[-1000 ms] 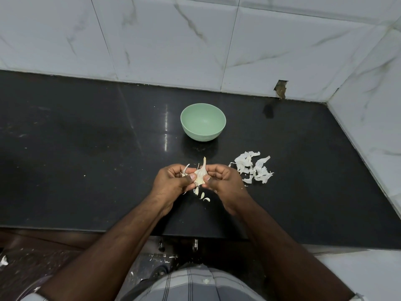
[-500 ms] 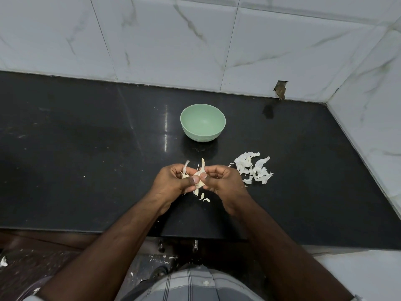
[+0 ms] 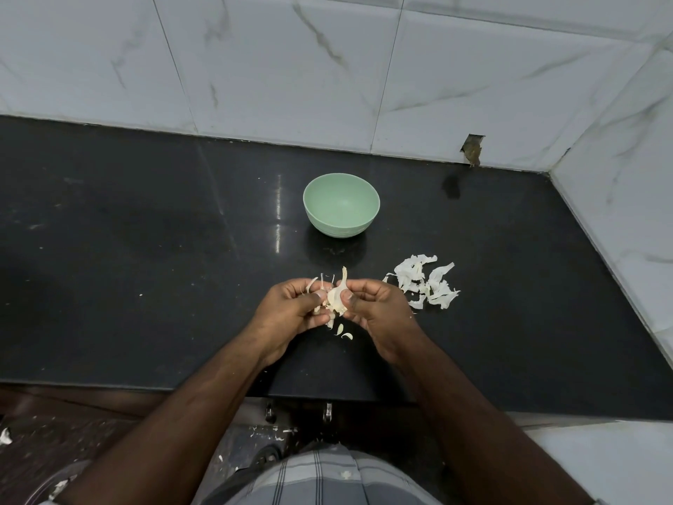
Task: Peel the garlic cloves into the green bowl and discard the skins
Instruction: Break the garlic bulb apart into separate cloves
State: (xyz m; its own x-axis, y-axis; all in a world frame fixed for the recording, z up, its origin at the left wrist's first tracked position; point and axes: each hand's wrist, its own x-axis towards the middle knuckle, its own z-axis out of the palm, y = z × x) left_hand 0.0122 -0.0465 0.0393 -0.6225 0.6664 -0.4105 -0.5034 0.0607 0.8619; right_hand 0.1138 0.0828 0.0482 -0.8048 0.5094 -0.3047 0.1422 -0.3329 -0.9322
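Both my hands hold a garlic piece (image 3: 337, 297) just above the black counter, near its front edge. My left hand (image 3: 291, 311) grips it from the left, thumb on its pale flesh, with loose skin strips sticking up past the fingers. My right hand (image 3: 375, 308) pinches it from the right. A thin stem points up from the garlic. The green bowl (image 3: 341, 204) stands behind the hands and looks empty. Two small garlic bits (image 3: 344, 332) lie on the counter under the hands.
A heap of white garlic skins (image 3: 426, 282) lies on the black counter (image 3: 145, 267) right of my hands. White marble tiles (image 3: 291, 67) close off the back and right side. Skin scraps litter the floor (image 3: 43, 450) below the counter edge.
The hands have stayed in place while the thumbs worked over the garlic; more of its pale body shows between them now. The bowl and skin heap have not moved.
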